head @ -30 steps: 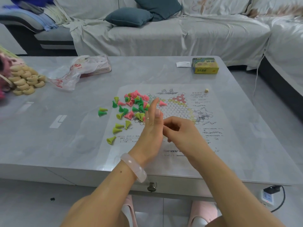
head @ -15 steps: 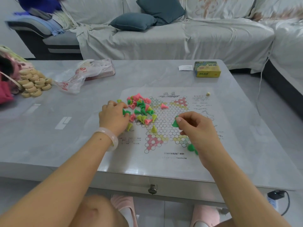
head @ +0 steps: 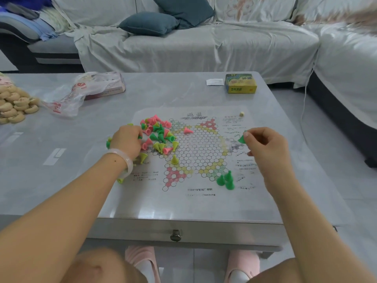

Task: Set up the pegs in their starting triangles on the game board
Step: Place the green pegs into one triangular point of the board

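Observation:
A paper game board (head: 195, 152) with a hexagon star grid lies on the grey table. A loose heap of pink, green and yellow pegs (head: 158, 135) covers its upper left. My left hand (head: 126, 141) rests curled on the heap's left edge, with pegs under its fingers. My right hand (head: 265, 144) hovers over the board's right side and pinches a green peg (head: 242, 138). Three green pegs (head: 225, 180) stand in the lower right triangle. One yellow peg (head: 174, 159) stands alone left of centre, and a pink peg (head: 187, 130) lies near the top.
A yellow-green box (head: 240, 83) and a white slip (head: 214, 82) sit at the table's far right. A plastic bag over a pink box (head: 81, 92) lies at the far left, beside a pile of round beige pieces (head: 16, 105). A small die (head: 242, 113) rests on the board's top right. A sofa stands behind.
My right hand has carried a green peg from the board's middle out to the right side. My left hand stays at the heap. The view has shifted slightly.

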A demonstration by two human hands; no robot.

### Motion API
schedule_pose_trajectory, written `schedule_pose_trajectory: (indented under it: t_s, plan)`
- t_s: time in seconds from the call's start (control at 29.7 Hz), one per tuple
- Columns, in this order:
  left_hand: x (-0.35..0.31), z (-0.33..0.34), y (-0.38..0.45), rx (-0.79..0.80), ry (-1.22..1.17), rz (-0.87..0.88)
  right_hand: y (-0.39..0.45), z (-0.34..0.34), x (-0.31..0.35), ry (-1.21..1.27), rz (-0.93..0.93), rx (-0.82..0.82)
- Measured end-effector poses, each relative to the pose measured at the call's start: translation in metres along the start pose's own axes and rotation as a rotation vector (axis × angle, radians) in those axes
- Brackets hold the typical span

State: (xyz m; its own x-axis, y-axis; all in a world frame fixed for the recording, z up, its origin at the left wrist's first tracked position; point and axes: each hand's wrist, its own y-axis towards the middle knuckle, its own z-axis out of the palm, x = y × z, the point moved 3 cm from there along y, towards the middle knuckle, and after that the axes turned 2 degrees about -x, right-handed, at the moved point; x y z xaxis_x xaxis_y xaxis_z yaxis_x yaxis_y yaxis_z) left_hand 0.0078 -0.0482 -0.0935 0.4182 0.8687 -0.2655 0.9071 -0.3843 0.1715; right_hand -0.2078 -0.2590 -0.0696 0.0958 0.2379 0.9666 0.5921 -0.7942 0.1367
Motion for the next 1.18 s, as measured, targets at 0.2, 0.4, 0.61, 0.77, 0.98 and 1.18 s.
schedule_pose_trajectory:
  t_s: [0.2, 0.4, 0.61, 0.77, 0.98, 1.18]
  plan:
    - [-0.008, -0.025, -0.019, -0.261, -0.138, 0.095, 0.002, 0.004, -0.028, -0.308, -0.055, 0.315]
    - [0.003, -0.022, -0.028, -0.27, -0.234, 0.021, -0.001, 0.009, -0.03, -0.473, -0.192, 0.418]
    - [0.012, -0.016, -0.034, -0.261, -0.233, -0.036, -0.002, 0.011, -0.03, -0.512, -0.234, 0.453]
    - [0.018, -0.011, -0.042, -0.303, -0.293, -0.055, -0.003, 0.009, -0.03, -0.506, -0.232, 0.483]
    - [0.024, -0.013, -0.046, -0.349, -0.336, -0.07, -0.006, 0.008, -0.028, -0.525, -0.225, 0.496]
    - [0.023, -0.012, -0.048, -0.331, -0.337, -0.021, -0.006, 0.008, -0.029, -0.539, -0.213, 0.494]
